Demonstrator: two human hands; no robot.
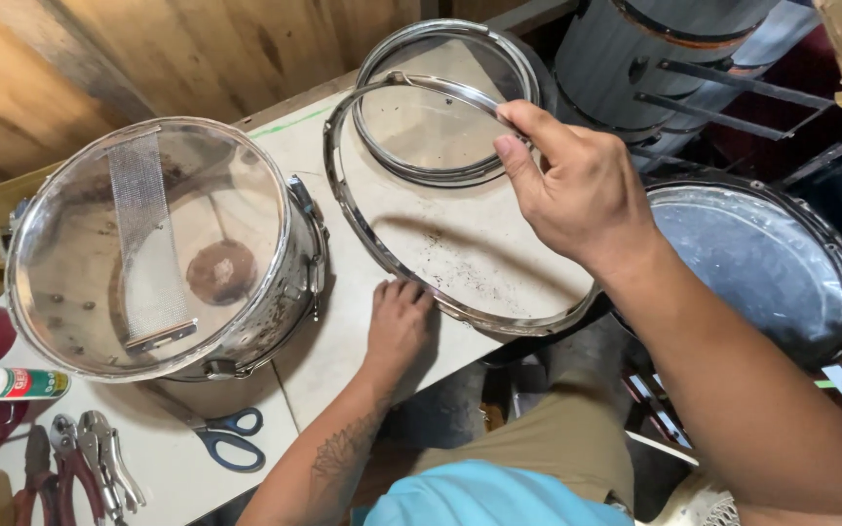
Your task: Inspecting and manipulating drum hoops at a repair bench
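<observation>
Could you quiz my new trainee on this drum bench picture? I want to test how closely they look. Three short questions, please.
1. True or false: the right hand pinches the far side of the metal hoop.
2. Where does the left hand rest? A) on the scissors B) on the table by the hoop's near edge C) on the snare drum
3. Which tool with blue handles lies in front of the snare drum?

Key: 1 true. 2 B: the table. 3 the scissors.
</observation>
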